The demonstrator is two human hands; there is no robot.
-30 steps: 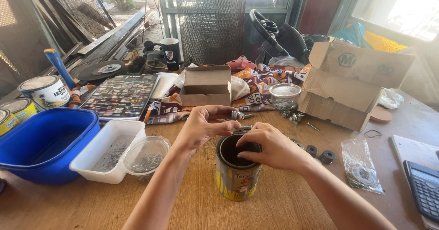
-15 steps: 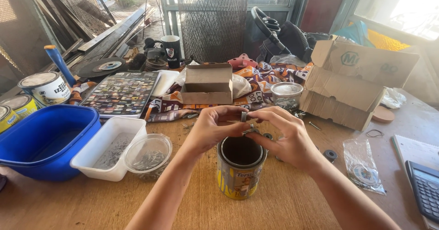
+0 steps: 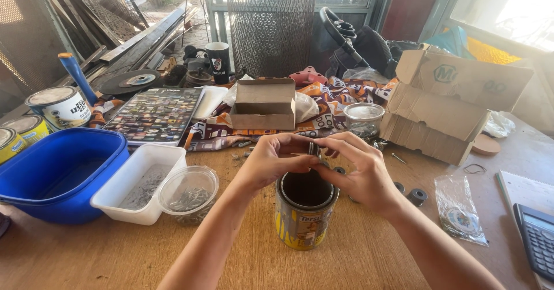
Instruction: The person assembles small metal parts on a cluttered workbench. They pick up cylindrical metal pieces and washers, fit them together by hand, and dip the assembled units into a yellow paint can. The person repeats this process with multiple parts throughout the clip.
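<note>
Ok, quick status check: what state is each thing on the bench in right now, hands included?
Open tin can: upright, lid off, dark inside.
Left hand: above the can, pinching a small dark part.
Right hand: fingertips on the same part.
Small cardboard box: lid flipped open.
Round clear tub: uncovered, holds small metal pieces.
White tray: open, metal bits inside.
Blue basin: upright.

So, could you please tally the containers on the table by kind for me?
Metal tins: 4, namely the open tin under the left hand and right hand, plus three lidded tins at far left.
Blue tub: 1
White tray: 1
Clear round tubs: 2
Cardboard boxes: 2
Black mug: 1
Total: 11
</note>
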